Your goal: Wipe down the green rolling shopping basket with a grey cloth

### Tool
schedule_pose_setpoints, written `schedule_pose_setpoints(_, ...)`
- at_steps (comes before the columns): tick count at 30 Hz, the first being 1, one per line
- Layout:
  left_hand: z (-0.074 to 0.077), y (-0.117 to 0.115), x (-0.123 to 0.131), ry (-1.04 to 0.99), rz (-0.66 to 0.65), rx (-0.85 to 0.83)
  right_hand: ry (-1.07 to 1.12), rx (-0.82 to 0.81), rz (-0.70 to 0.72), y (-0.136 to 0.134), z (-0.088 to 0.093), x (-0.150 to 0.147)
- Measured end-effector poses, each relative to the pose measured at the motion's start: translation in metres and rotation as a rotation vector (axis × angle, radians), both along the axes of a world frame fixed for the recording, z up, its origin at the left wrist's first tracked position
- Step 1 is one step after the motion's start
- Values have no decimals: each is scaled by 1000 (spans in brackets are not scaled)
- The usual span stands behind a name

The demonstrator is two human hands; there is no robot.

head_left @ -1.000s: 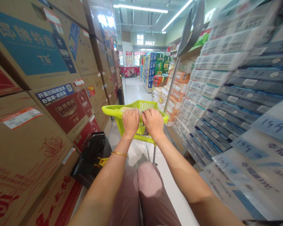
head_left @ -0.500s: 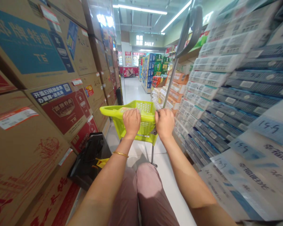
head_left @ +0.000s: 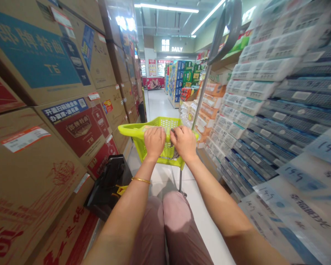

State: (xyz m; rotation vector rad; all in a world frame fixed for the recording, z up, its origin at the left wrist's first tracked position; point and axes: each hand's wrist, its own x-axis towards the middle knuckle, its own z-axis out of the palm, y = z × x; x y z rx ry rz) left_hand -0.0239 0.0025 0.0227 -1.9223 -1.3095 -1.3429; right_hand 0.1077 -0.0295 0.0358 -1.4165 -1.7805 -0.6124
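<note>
A lime-green shopping cart (head_left: 129,129) with a perforated basket stands in front of my legs. Wrapped over its near rim, my left hand (head_left: 154,141) is closed around the bar; a gold bangle circles that wrist. My right hand (head_left: 184,141) is closed on the same bar, a short way to the right. Under and beside its fingers hangs a small dark, crumpled thing (head_left: 173,141), too unclear to name. Something pale lies in the basket beyond my left knuckles, mostly covered by the hand.
Stacked cardboard cartons (head_left: 79,121) wall the left side, with a black bin-like object (head_left: 109,184) on the floor by them. Piles of packaged paper (head_left: 251,88) line the right. A grey metal pole (head_left: 201,95) rises right of the cart. The tiled aisle (head_left: 158,101) runs ahead towards shelves.
My right hand has slid left along the bar, closer to my left hand. The dark thing by it has shifted left too. My left hand keeps its hold, and the view has turned slightly.
</note>
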Motion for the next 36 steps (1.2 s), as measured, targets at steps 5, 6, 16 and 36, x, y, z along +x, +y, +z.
schedule_pose_setpoints(5,-1,2,2,15,8,-10,62,53,8,3,-2,26)
schedule_pose_setpoints(6,-1,2,2,14,10,-13,87,67,18,4,-4,32)
schedule_pose_setpoints(16,-4,0,18,-53,52,-8,241,183,-41,2,-11,18)
schedule_pose_setpoints(36,0,2,7,-22,-44,-6,273,-17,188,11,2,57)
